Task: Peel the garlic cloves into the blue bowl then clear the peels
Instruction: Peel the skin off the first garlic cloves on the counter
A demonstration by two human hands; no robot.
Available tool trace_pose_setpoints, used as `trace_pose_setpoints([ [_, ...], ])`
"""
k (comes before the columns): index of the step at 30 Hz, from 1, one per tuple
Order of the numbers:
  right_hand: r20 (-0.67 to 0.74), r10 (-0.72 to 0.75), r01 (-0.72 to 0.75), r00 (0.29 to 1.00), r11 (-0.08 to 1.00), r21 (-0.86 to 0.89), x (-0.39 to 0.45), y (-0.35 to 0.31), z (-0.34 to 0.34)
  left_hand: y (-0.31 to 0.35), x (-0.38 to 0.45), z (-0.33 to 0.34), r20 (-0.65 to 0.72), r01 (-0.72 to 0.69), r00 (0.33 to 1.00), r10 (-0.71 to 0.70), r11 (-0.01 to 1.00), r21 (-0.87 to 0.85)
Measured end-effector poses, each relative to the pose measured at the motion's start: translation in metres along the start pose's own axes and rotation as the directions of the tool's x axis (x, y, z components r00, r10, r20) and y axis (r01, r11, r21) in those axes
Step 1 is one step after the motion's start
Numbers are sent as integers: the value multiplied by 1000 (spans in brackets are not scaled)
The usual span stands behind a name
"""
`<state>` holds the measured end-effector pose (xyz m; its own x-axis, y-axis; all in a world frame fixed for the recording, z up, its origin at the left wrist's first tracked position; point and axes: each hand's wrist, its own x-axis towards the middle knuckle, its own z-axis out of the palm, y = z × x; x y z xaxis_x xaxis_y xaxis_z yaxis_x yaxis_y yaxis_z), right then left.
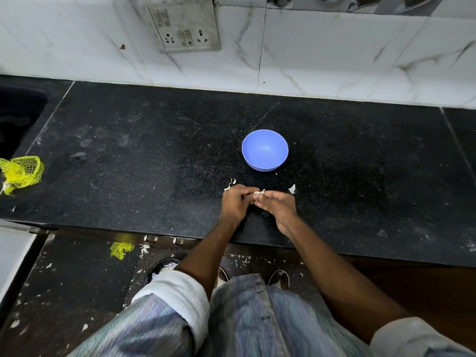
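Right at the near edge of the black worktop [128, 163], both hands meet over a garlic clove [258, 194]. His left hand [235, 204] has its fingers curled in, its grip closed on the clove, while the right hand [277, 206] pinches the clove's papery skin at the fingertips. The blue bowl [264, 150] stands just beyond the hands, apart from them; I can see nothing inside it. Peels lie on the worktop near the hands: a curled strip [230, 185] just beyond the left knuckles and a small white scrap [292, 189] beside the right hand. Well off to the left sits a yellow net bag [22, 172]. More yellow netting [121, 249] and white flecks lie on the floor below the worktop's edge.
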<state>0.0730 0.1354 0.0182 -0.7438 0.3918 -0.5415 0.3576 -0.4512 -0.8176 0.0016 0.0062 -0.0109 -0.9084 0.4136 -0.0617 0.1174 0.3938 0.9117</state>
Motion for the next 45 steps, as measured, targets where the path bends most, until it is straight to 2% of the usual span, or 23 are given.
trace_pose_setpoints([
  [10, -96, 104, -90, 990, 986, 139, 6, 1, 5, -2, -10, 17, -176, 39, 983, -51, 997, -72],
  [14, -59, 111, -104, 992, 988, 114, 9, -2, 5, -3, -8, 20, -151, 92, 983, -102, 993, -68],
  [19, -70, 167, -164, 983, 985, 51, 14, -5, 9, 0, -6, 21, -109, 267, 949, -297, 936, -231],
  [23, -74, 226, -221, 971, 973, 74, 13, -7, 9, 1, -6, 18, -91, 302, 931, -353, 886, -352],
  [26, -43, 170, -171, 984, 985, -27, 12, -4, 12, 3, -6, 11, -92, 294, 931, -352, 877, -379],
  [29, -12, 98, -99, 995, 991, -94, 13, 3, 14, 3, -6, 8, -155, 299, 918, -365, 895, -332],
  [38, -96, 66, -80, 993, 985, -153, 23, 12, 21, 10, -10, 14, -149, 333, 895, -421, 852, -405],
  [45, -184, 31, -55, 982, 990, -127, 23, 13, 30, 9, -6, 16, -214, 345, 881, -422, 883, -319],
])
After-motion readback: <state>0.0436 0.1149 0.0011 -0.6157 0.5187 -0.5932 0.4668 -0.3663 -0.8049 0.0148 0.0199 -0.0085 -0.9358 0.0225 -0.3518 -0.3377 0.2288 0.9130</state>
